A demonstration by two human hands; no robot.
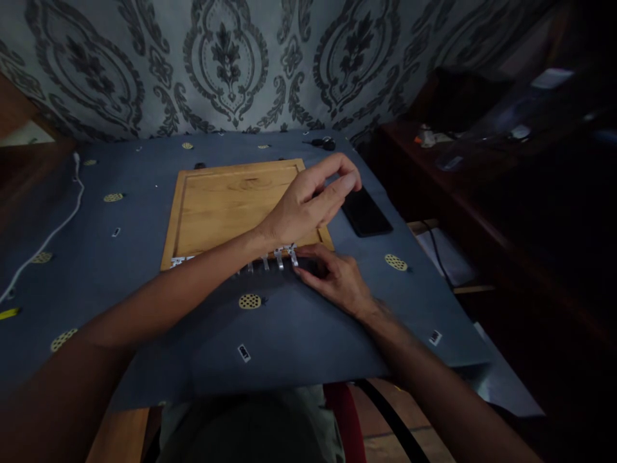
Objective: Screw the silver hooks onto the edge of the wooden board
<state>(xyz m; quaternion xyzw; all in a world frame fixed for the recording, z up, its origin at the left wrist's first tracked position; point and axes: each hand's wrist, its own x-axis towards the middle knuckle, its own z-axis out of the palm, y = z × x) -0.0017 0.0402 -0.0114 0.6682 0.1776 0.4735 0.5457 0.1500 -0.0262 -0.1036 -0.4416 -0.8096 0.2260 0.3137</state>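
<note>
- Tabletop (193,366): blue cloth with pineapple prints.
- Board (216,206): wooden, flat on the tabletop.
- Left hand (321,196): over the board's right side, fingers curled; cannot tell whether it pinches anything.
- Right hand (340,280): thumb and forefinger tips at the rightmost clip; cannot tell if pressed on it.
- Phone (367,213): dark, right of the board.
- Clips (279,258): silvery, along the board's near edge.
</note>
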